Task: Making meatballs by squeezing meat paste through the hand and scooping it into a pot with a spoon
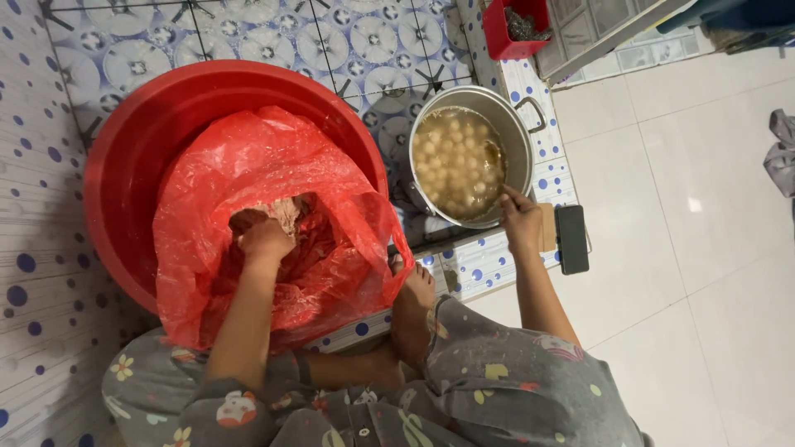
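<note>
The left hand (265, 242) reaches down into one red plastic bag (273, 223), its fingers curled around a lump of pinkish-brown paste (286, 213) that fills the bag's open mouth. The bag sits crumpled inside one big round red basin (132, 157), which rests on a floor (33, 273) of white tiles with blue dots.

The right hand (520, 222) rests against the near rim of one metal pot (517, 136). Its fingers are bunched together at the edge; whether they pinch anything there I cannot tell. The pot stands just beside the basin, to its right, and holds cloudy brownish broth with many pale round balls (455, 161) floating close together, too many to count. One looped handle shows on the pot's far side.

One bare foot (411, 310) is planted between the bag and the pot, on a low tiled step (489, 265). Just right of the right hand lie one dark phone (572, 239), flat and rectangular, and one small wooden board (546, 228) half under it. At the top, one small red square tub (515, 29) holds something dark. The person wears grey clothes (497, 389) with small printed figures.
</note>
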